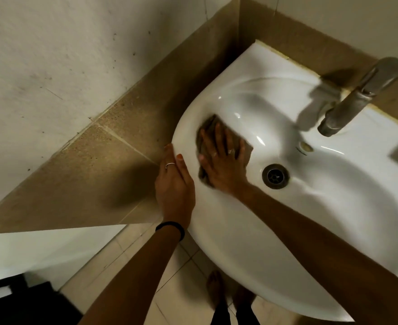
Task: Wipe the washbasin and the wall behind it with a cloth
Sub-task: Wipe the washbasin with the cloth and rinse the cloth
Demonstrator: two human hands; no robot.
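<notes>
While the left hand rests flat on the washbasin rim, right fingers press the cloth flat.

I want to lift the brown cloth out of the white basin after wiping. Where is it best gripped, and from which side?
Probably the free corner of the brown cloth beyond the right hand: it lies flat on the white ceramic washbasin wall, so pinch that edge from above.

I saw the white washbasin carrying a brownish cloth on its inner left slope, my right hand pressed flat on it, my left hand resting on the rim.
</notes>
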